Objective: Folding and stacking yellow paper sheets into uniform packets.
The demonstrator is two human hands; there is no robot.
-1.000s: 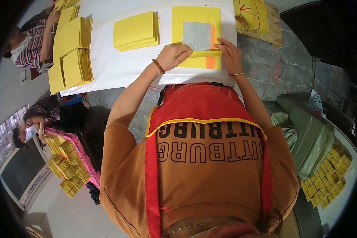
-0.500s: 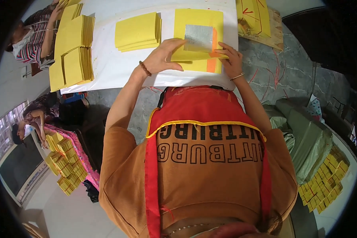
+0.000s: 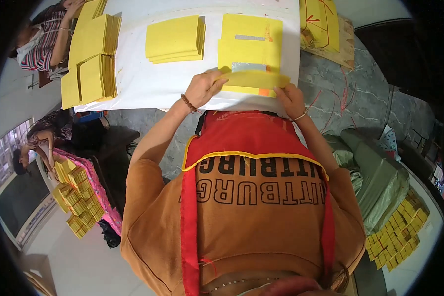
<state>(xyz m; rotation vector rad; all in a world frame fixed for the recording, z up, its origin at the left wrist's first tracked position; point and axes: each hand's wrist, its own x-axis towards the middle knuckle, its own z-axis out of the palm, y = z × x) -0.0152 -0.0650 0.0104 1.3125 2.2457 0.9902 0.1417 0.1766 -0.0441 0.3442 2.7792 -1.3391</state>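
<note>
A yellow paper sheet (image 3: 254, 79) is stretched between my two hands, its near edge lifted and curling up. My left hand (image 3: 202, 88) pinches its left end; a beaded bracelet is on that wrist. At the right end, the fingers of my right hand (image 3: 292, 100) close on the paper. Silver patches show in two strips, one close behind the lifted edge and a silver strip (image 3: 250, 37) farther back. Under and behind lie more yellow sheets (image 3: 251, 24) with orange marks. How the layers are folded or overlapped, I cannot tell.
A small pile of folded yellow paper (image 3: 175, 38) sits left on the white-covered table (image 3: 130, 74). Taller yellow stacks (image 3: 101, 74) line its left edge, near a person in striped clothing (image 3: 42, 44). Another person bends over yellow bundles (image 3: 81, 197). Tied yellow bundles (image 3: 325, 24) stand at right.
Both hands have drawn nearer to me, closing on the paper's near edge. The large silver patch is now mostly covered by yellow paper, with two strips showing.
</note>
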